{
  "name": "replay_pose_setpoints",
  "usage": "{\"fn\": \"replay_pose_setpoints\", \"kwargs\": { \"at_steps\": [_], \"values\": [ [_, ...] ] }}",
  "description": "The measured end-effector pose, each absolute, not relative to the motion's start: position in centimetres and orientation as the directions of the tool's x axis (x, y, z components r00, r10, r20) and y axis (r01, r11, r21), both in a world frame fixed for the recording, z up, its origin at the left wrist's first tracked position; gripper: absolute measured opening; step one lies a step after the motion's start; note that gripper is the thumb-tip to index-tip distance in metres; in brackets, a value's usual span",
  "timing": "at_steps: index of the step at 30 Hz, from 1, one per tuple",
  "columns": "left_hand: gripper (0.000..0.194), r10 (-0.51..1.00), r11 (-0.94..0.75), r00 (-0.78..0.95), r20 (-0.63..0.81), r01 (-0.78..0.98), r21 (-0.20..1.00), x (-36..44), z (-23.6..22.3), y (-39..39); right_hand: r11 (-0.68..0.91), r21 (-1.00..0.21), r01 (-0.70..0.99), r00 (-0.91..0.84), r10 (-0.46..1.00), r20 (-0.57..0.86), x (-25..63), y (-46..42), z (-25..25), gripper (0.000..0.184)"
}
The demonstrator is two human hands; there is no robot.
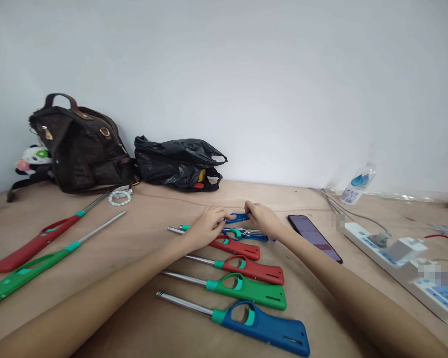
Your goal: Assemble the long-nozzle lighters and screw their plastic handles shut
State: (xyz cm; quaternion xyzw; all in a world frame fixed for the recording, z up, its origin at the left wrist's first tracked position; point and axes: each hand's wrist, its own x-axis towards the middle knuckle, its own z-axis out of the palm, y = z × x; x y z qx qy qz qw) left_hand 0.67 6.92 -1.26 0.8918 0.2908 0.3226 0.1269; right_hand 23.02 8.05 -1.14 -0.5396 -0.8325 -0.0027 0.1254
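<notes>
Both my hands are raised at the far end of a row of lighters, pinching a blue lighter casing half (239,218) between them. My left hand (208,226) grips its left end, and my right hand (263,219) has the right end. Just beneath lies an opened blue lighter (242,233) with teal and metal inner parts showing. Nearer to me are two red lighters (252,269), a green lighter (252,291) and a blue lighter (265,328), their metal tubes pointing left. My left hand and forearm partly cover the tubes at the far end.
Further left lie a long red lighter (37,244) and a long green lighter (30,273), beside a bead bracelet (120,196). A backpack (82,149) and a black plastic bag (171,164) rest against the wall. Rightward are a phone (313,237), a power strip (395,268) and a bottle (358,185).
</notes>
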Motion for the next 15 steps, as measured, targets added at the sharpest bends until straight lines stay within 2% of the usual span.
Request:
{"fn": "replay_pose_setpoints", "kwargs": {
  "at_steps": [4,7,12,15],
  "values": [
    [0.022,0.626,-0.780,0.519,0.583,0.442,0.444,0.5,-0.9,7.1,0.416,-0.050,0.908,-0.397,0.892,0.215,23.5,7.2,-0.1,0.022],
    [0.025,0.659,-0.751,0.468,0.589,0.451,0.483,0.3,-0.9,7.5,0.474,-0.033,0.880,-0.451,0.856,0.253,24.0,6.7,0.2,0.024],
    [0.028,0.716,-0.681,0.547,0.434,0.409,0.608,0.2,-1.2,8.3,0.627,-0.073,0.775,-0.556,0.733,0.391,24.6,6.0,-0.2,0.026],
    [0.027,0.736,-0.640,0.559,0.382,0.391,0.661,0.2,-1.3,8.5,0.639,-0.128,0.759,-0.543,0.729,0.418,24.7,5.6,-0.3,0.029]
  ]
}}
